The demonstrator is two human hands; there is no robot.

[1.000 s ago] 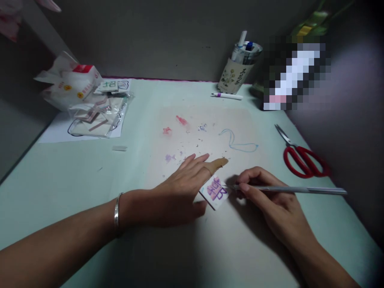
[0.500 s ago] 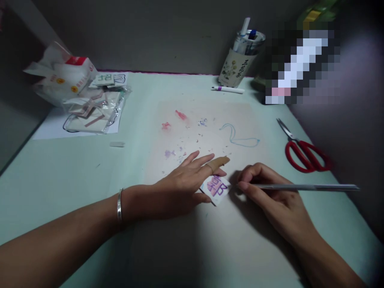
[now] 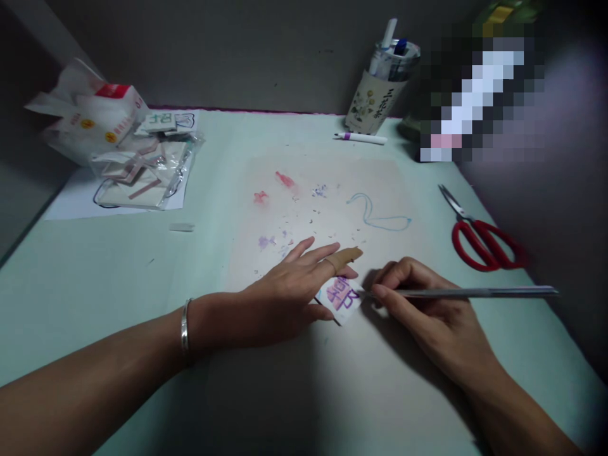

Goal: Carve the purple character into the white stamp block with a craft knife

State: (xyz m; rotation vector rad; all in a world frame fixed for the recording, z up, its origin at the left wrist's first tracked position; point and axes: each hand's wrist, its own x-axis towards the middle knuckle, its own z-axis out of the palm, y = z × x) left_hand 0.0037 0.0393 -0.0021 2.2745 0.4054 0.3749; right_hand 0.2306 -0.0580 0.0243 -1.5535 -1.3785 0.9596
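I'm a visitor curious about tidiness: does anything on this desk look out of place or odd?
Yes: dark crumbs and red smudges dirty the pale mat beyond the left hand, which looks messy. The white marker lies in front of the pen holder, not in it, and seems uncapped.

Our pale green desk (image 3: 118, 272) carries a marked beige sheet (image 3: 294, 166) in the middle. On its right we have red-handled scissors (image 3: 467, 218); at the back, a marker (image 3: 365, 139) near a pen cup (image 3: 373, 104); leftward, white paper (image 3: 71, 204) and a small pale strip (image 3: 182, 227).
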